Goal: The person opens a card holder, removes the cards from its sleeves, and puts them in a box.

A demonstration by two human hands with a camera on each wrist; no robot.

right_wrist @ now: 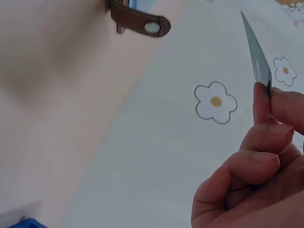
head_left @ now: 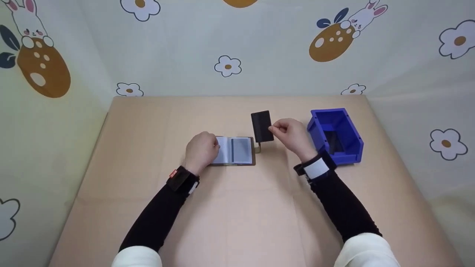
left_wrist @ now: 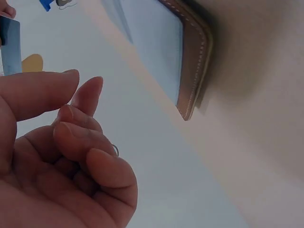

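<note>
In the head view my right hand pinches a black card between thumb and forefinger, raised behind the right end of the card holder. The right wrist view catches this card almost edge-on. The holder lies open on the table, with clear sleeves, a stitched brown cover and a snap strap sticking out to the right. Over its left part is my left hand, fingers loosely curled. In the left wrist view that hand has nothing visible between thumb and fingertips.
A blue bin stands on the right of the table, beside my right wrist, with dark flat pieces inside. Patterned cloth rises behind the tan tabletop and along both sides.
</note>
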